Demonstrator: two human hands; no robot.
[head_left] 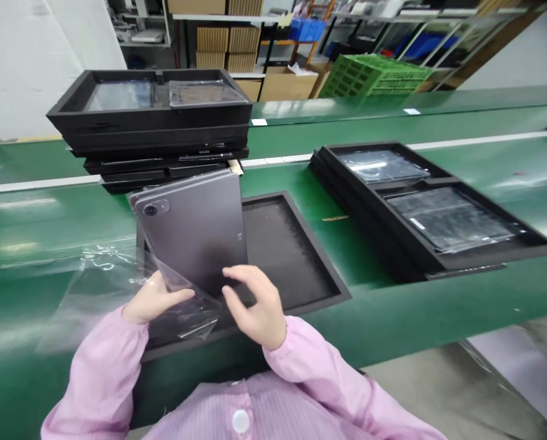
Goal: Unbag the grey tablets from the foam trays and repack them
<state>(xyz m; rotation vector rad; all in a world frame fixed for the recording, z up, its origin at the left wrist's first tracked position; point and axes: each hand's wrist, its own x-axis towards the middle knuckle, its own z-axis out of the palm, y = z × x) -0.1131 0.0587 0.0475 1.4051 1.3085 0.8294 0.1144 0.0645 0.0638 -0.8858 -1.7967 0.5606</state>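
The left hand (151, 299) is closed around the lower left edge of some grey tablets (195, 229), its thumb lying across the near side; at least two show, one behind the other. They stand tilted just beyond both hands, with the camera of the nearest one at its upper left. Clear plastic film (90, 293) drapes around the left hand and spreads out to its left. The right hand (257, 305) is spread, thumb and forefinger apart, at the lower right of the tablets; whether its fingertips touch them I cannot tell. Pink sleeves (103, 366) cover both arms.

Beneath the hands and tablets, a shallow black tray (291, 256) lies on the green tabletop (383, 324), its bare floor showing beyond the right hand. Farther to the right of that hand is a stack of black trays (360, 211), the top one carrying two film-covered tablets (451, 217) in separate compartments. Beyond the left hand rises another pile of black trays (154, 125), also with two wrapped flat pieces (204, 93) on top. Farthest from the hands are a green crate (374, 74), cardboard boxes (286, 84) and a blue bin (307, 29)
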